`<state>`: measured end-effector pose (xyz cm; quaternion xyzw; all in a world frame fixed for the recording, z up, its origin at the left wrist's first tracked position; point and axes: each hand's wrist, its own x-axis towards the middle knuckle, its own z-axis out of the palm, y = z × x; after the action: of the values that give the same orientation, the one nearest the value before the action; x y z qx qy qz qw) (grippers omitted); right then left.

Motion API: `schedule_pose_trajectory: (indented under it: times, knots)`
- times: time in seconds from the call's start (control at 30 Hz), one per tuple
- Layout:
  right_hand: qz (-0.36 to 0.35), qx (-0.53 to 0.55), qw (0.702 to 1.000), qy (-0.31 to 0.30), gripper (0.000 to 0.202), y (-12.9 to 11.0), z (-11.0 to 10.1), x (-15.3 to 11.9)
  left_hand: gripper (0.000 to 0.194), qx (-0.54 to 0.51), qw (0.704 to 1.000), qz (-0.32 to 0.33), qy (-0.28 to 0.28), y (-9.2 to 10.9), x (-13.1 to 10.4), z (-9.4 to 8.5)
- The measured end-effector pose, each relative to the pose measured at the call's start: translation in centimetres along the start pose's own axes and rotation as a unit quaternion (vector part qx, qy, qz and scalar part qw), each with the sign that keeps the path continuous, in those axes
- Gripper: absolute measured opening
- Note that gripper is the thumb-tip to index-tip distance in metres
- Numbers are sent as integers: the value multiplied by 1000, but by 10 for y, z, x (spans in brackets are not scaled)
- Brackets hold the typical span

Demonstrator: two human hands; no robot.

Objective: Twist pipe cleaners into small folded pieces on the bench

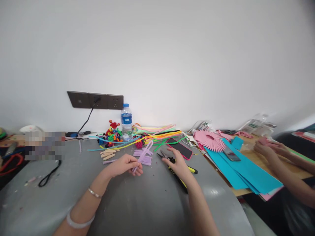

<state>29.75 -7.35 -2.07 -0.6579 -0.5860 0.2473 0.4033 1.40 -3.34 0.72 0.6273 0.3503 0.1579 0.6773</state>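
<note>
Grey tabletop (147,209) bears pliers (179,181) beneath the right hand (180,164), a bottle (126,120) beyond.

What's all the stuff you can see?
Socket panel: one, dark, on wall
Bottle: one, clear with blue cap, by wall
Fuzzy figures: several, multicoloured, left of bottle
Fuzzy sticks: many, multicoloured, beside bottle
Purple pieces: several, purple, on grey table
Cream pieces: several, cream, by purple pieces
Purple loop: one, purple, in left hand
Pliers: one, black and yellow, by right hand
Pink-edged phone: one, dark screen, behind pliers
Blue sheets: several, blue, on brown table
Grey phone: one, grey, on blue sheets
Pleated ring: one, pink, by blue sheets
Cord: one, black, left
Other person's hands: two, far right
Edge clutter: too blurry
Bracelets: two, pale, left arm
Left hand: one, middle
Right hand: one, middle
</note>
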Motion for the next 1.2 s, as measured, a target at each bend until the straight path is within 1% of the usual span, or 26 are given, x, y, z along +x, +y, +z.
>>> schedule_pose_trajectory:
  times: [0.03,0.07,0.13,0.2,0.27,0.33,0.43,0.5,0.57,0.63,0.67,0.7,0.73,0.77,0.8,0.83,0.9,1.0,1.03,1.1,1.2]
  knots:
    - [26,-113,993,14,60,12,-7,-8,39,6,1000,-4,14,0,0,-3]
    - [53,-199,978,16,68,23,-13,-16,39,11,1000,-7,26,-1,0,-6]
    - [71,-299,952,-1,77,42,-22,-31,39,24,999,-11,43,-3,0,-12]
    - [51,-345,937,9,80,54,-28,-43,39,44,998,-11,53,-6,0,-18]
    - [3,-357,934,9,73,58,-31,-49,39,63,996,-10,57,-9,-1,-23]
    - [-30,-370,929,9,66,56,-34,-50,39,74,995,-12,62,-9,-3,-27]
    - [-39,-382,923,-1,57,46,-39,-48,40,82,993,-21,83,-5,-7,-33]
    - [-20,-353,935,-24,50,35,-44,-47,41,87,991,-22,98,-2,-10,-36]
    - [21,-274,960,-54,45,22,-50,-48,41,89,991,-21,103,-2,-12,-39]
    - [81,-140,982,-96,41,8,-55,-51,41,87,991,-25,98,-3,-11,-40]
    - [125,-59,984,-111,42,2,-56,-53,41,86,992,-29,93,-4,-11,-39]
    - [169,36,976,-133,44,-4,-56,-56,41,84,992,-34,88,-5,-10,-39]
    - [199,152,956,-154,46,-9,-54,-58,41,84,992,-41,82,-5,-9,-37]
    - [214,269,922,-180,48,-14,-51,-60,41,85,992,-46,76,-6,-9,-36]
    - [217,369,878,-211,49,-18,-47,-62,42,88,993,-49,68,-6,-8,-34]
    - [213,447,834,-243,48,-22,-41,-64,43,93,993,-50,59,-6,-8,-33]
    - [211,533,759,-308,43,-31,-29,-65,44,105,992,-50,42,-6,-8,-31]
    - [228,572,681,-396,37,-46,-11,-66,45,117,991,-53,30,-6,-9,-29]
    - [241,575,661,-417,36,-50,-5,-66,45,119,991,-54,27,-6,-9,-29]
    - [256,569,639,-450,36,-57,4,-64,44,123,991,-54,17,-5,-10,-28]
    - [257,560,633,-469,38,-62,13,-59,44,129,991,-45,0,-3,-10,-27]
